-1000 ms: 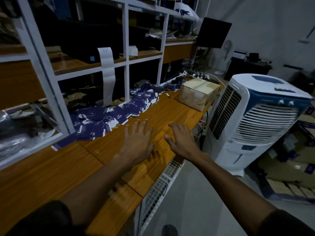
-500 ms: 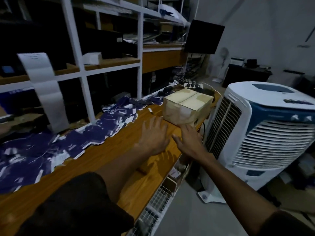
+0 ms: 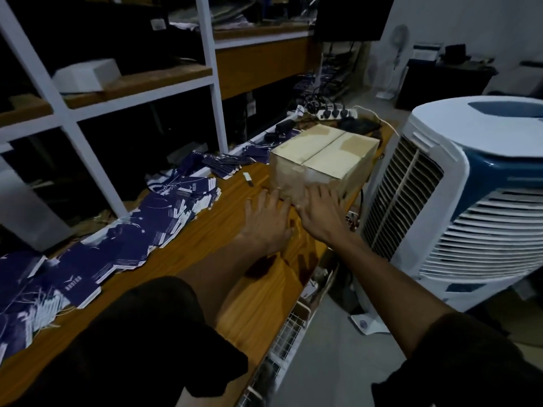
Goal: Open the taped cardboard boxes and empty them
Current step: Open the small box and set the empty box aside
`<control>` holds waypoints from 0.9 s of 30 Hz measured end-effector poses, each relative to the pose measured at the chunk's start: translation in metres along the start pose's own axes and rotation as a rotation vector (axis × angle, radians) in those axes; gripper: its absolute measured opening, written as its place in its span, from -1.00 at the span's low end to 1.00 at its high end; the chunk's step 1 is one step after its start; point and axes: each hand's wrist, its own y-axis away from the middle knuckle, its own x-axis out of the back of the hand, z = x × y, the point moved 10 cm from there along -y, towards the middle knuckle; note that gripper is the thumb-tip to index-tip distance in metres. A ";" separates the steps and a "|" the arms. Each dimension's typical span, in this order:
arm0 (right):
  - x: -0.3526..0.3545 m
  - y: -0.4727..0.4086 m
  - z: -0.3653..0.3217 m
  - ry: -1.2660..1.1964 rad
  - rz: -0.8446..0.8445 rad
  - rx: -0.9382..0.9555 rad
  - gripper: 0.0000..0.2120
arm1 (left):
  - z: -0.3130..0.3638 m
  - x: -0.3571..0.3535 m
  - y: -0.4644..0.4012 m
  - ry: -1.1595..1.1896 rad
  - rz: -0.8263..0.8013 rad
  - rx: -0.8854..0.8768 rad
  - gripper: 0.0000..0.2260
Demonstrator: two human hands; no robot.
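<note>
Clearly the desk (image 3: 188, 251) carries the taped cardboard box (image 3: 320, 163) at its far right corner, close to the right edge beside the air cooler (image 3: 458, 201). A careless shove could tip it off that edge. Both grips are spread, holding nothing: the left hand (image 3: 269, 223) and right hand (image 3: 321, 214) reach the box's near face, fingertips at or just touching it.

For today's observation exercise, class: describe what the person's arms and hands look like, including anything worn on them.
Both arms wear short black sleeves, the left sleeve and the right sleeve, leaving the forearms bare. The left hand and right hand are bare: no gloves, and no rings, watch or bands visible in this dim light.
</note>
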 end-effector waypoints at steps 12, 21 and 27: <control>-0.052 -0.063 0.051 0.250 -0.150 -0.035 -0.20 | -0.024 -0.038 -0.015 0.011 -0.043 0.038 -0.38; -0.061 -0.002 0.005 0.263 -0.106 0.033 -0.15 | -0.028 -0.034 0.008 0.050 -0.037 0.053 -0.42; -0.066 0.071 -0.046 0.080 -0.108 0.103 -0.36 | -0.024 0.008 0.038 0.060 0.122 0.050 -0.43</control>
